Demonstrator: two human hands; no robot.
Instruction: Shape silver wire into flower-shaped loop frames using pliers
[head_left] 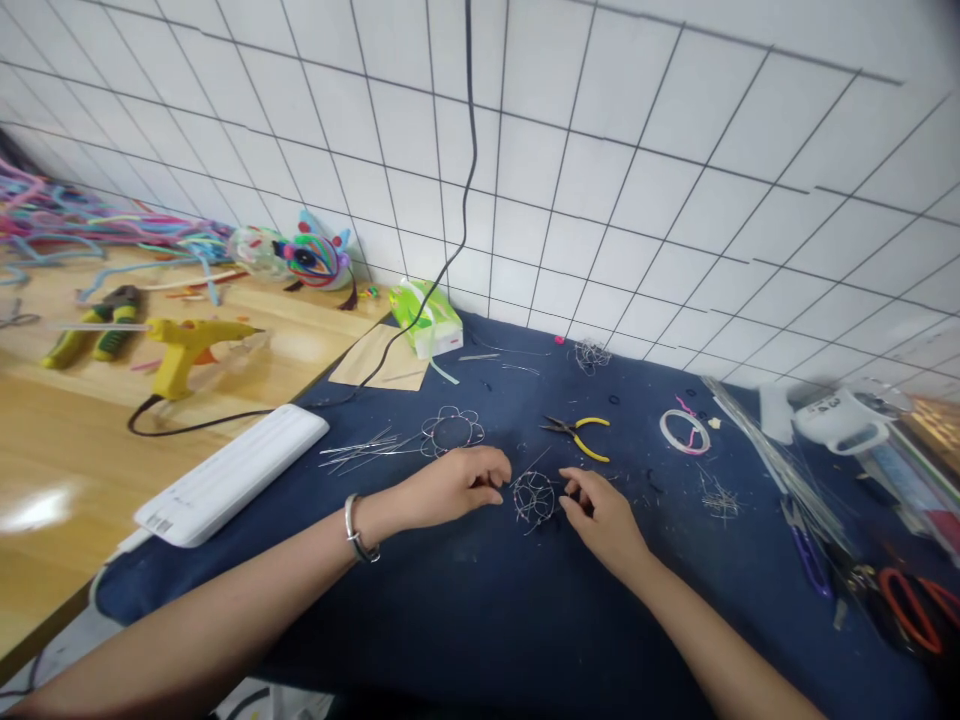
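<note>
A small round cage of thin silvery wire lies on the dark blue cloth between my hands. My left hand is just left of it, fingers bent and thumb apart, with nothing visible in the grasp. On the other side my right hand has its thumb and forefinger parted close to the cage; whether a fingertip touches it I cannot tell. Beyond my left hand lies a flower-shaped wire ring, beside loose cut wires. Yellow-handled pliers rest with their jaws apart beyond my right hand.
Left are a white power strip, a yellow glue gun and green-handled cutters. A tissue pack stands by the tiled wall, under a hanging black cable. Rightward lie a tape ring, long wires and red-handled scissors.
</note>
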